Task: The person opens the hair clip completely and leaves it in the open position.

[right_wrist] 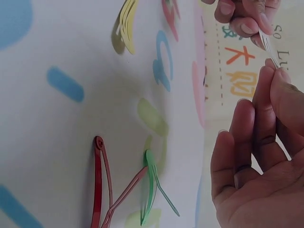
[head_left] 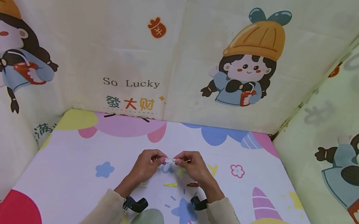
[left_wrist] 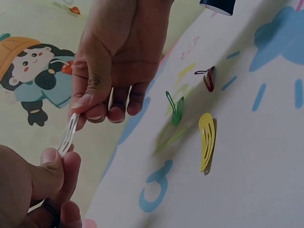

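Note:
A white snap hair clip (left_wrist: 69,134) is stretched between the two hands above the table. At its lower end in the left wrist view, my left hand (head_left: 146,163) pinches it between thumb and fingertip. The other end is pinched by the thumb and index finger of my right hand (head_left: 195,167), whose remaining fingers are spread loosely in the right wrist view. Below the hands lie a yellow hair clip (left_wrist: 206,141), a green hair clip (right_wrist: 150,183) and a dark red hair clip (right_wrist: 98,185). The green and red clips have their prongs apart.
A cartoon-printed cloth covers the table (head_left: 69,173). Printed cloth walls (head_left: 191,72) rise at the back and both sides. A pale small item (head_left: 144,184) lies by the left wrist, its kind unclear. Both wrists carry black camera mounts (head_left: 136,204).

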`<state>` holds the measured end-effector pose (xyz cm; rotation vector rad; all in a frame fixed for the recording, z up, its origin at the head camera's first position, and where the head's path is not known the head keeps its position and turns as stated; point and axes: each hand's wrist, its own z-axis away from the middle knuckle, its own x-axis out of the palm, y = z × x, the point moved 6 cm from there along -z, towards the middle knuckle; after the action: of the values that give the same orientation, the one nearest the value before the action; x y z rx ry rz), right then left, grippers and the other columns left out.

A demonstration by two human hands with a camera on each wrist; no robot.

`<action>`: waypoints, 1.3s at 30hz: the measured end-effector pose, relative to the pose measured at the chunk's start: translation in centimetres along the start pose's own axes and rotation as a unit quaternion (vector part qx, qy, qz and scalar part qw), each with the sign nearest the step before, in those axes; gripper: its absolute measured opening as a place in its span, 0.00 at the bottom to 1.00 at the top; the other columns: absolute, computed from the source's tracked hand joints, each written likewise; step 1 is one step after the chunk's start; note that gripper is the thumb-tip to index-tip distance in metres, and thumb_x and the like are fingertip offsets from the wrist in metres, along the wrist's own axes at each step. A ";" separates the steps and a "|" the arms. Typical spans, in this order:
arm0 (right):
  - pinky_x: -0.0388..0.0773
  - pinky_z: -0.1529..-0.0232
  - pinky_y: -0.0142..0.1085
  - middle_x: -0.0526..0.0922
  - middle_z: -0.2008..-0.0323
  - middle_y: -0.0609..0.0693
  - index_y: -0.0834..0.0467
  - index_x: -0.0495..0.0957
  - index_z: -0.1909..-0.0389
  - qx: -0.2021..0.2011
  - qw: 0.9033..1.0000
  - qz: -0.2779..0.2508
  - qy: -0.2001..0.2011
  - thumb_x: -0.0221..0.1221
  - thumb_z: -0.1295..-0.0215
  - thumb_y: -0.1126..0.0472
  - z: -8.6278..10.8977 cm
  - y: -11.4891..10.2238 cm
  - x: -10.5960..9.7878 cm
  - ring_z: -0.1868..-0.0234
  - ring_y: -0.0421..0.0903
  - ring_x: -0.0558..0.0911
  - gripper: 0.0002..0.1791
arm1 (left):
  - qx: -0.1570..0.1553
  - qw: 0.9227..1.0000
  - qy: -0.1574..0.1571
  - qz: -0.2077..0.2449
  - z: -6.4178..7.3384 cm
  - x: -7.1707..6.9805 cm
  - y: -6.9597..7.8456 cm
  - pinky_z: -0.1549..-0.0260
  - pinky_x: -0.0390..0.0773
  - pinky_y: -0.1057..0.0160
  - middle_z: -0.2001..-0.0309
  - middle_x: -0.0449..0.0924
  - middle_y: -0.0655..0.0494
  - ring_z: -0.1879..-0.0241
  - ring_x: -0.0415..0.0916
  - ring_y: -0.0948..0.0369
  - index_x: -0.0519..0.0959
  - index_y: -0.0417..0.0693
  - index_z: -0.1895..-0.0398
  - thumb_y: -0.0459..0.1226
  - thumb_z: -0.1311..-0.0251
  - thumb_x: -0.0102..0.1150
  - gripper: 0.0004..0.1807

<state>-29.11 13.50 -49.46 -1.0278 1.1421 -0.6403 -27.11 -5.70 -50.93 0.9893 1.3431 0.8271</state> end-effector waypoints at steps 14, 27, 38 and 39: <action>0.73 0.62 0.32 0.89 0.60 0.63 0.58 0.90 0.59 0.004 1.000 -0.008 -0.016 0.68 0.30 0.64 0.0 0.2 0.1 0.63 0.47 0.78 0.04 | 0.008 1.000 -0.005 0.014 0.0 0.2 -0.2 0.67 0.71 0.68 0.67 0.88 0.56 0.67 0.73 0.60 0.90 0.48 0.58 0.32 0.27 0.63 0.07; 0.73 0.63 0.32 0.88 0.60 0.66 0.61 0.89 0.58 0.003 1.000 -0.019 -0.018 0.66 0.28 0.64 -0.2 0.5 0.3 0.64 0.46 0.79 0.05 | 0.006 1.000 -0.003 0.010 0.0 0.2 0.2 0.66 0.71 0.67 0.67 0.87 0.56 0.66 0.74 0.61 0.89 0.47 0.60 0.32 0.27 0.63 0.06; 0.80 0.57 0.35 0.91 0.64 0.45 0.49 0.92 0.60 -0.053 0.993 0.060 0.083 0.75 0.37 0.64 0.2 -0.7 -0.3 0.63 0.43 0.82 0.08 | 0.014 1.000 0.011 0.009 0.0 0.0 0.6 0.67 0.69 0.67 0.68 0.88 0.56 0.68 0.71 0.61 0.90 0.48 0.58 0.35 0.29 0.67 0.05; 0.80 0.57 0.35 0.91 0.65 0.43 0.47 0.92 0.61 -0.052 0.992 0.073 0.091 0.75 0.39 0.65 0.3 -0.9 -0.4 0.63 0.43 0.82 0.09 | 0.013 1.000 0.011 0.010 0.0 0.1 0.5 0.66 0.69 0.68 0.68 0.88 0.56 0.68 0.72 0.61 0.90 0.49 0.57 0.35 0.29 0.66 0.05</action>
<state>-28.85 13.54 -48.50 -0.9773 1.4097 -0.5716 -27.07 -5.44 -50.45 1.0188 1.3686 0.8402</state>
